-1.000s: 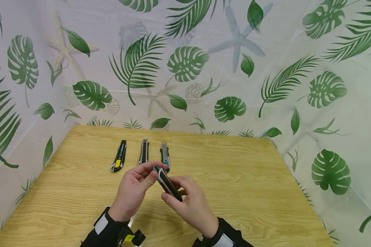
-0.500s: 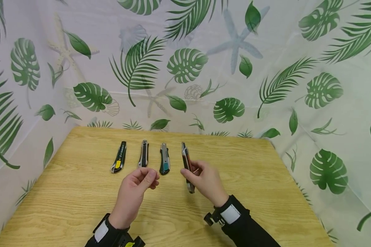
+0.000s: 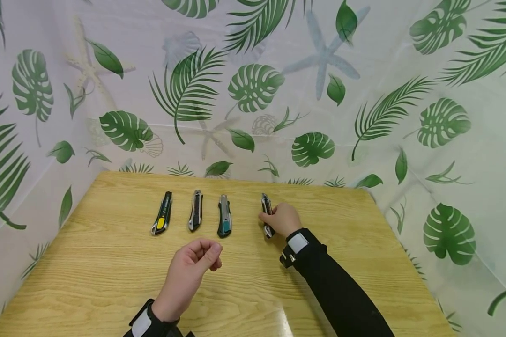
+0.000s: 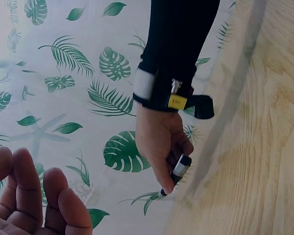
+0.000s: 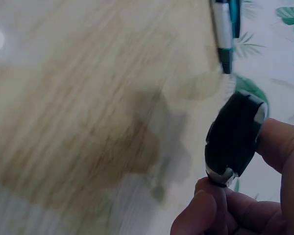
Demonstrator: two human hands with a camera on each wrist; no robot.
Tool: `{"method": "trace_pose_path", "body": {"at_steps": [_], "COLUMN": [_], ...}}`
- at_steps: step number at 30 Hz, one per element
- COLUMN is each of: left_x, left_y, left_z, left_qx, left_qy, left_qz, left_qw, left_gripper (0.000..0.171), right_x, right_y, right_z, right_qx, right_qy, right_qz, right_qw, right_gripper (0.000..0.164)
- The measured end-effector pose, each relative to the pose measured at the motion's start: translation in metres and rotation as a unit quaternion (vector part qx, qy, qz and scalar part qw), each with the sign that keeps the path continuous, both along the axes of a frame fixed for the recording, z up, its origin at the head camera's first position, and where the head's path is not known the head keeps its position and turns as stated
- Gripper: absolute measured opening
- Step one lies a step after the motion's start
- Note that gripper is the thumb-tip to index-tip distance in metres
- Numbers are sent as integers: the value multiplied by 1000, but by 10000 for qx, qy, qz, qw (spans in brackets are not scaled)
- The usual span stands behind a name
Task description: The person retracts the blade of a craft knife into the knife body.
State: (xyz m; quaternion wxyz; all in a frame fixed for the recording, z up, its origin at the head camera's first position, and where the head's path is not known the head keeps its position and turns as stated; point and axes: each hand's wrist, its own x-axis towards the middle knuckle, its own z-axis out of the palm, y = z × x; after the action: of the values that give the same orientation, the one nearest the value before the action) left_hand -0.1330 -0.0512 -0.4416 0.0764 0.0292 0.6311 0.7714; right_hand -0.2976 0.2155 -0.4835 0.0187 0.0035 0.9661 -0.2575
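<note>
My right hand pinches a black and silver utility knife between thumb and fingers, near the right end of a row of knives. The knife's dark butt end faces the camera in the right wrist view. My left hand holds nothing; its fingers are loosely curled, with the thumb against the index finger. Beyond it lie three more utility knives: a black one with a yellow slider, a silver and black one, and a grey one with a teal slider.
The wooden table spreads under both hands, its far edge meeting a white leaf-print cloth that also hangs at both sides. Black wrist straps with small cameras sit on both wrists.
The right hand has carried its knife from between both hands to the far right, in line with the others. The left hand has let go of that knife and stays near the middle.
</note>
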Motion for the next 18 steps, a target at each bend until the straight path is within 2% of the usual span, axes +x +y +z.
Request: {"method": "trace_pose_path", "body": {"at_steps": [4,7,18], "left_x": [1,1,-1], "left_y": [0,0,-1], "left_z": [-2,-3,-5], "left_qx": [-53,-71,-145], "left_qy": [-56,-70,-99], "left_qz": [20,21,39], "left_qw": [10000,9999,9998], "left_gripper": [27,28,23], "right_x": [-13,-18,-24], "right_y": [-15,-28,-53], "right_z": [-4,-4,-6], "right_qx": [478,646,761], "right_qy": [-80,-176,-315], "right_qz": [-29,-23,21], "right_qw": [9988,9978,9966], "right_gripper": [55,55,53]}}
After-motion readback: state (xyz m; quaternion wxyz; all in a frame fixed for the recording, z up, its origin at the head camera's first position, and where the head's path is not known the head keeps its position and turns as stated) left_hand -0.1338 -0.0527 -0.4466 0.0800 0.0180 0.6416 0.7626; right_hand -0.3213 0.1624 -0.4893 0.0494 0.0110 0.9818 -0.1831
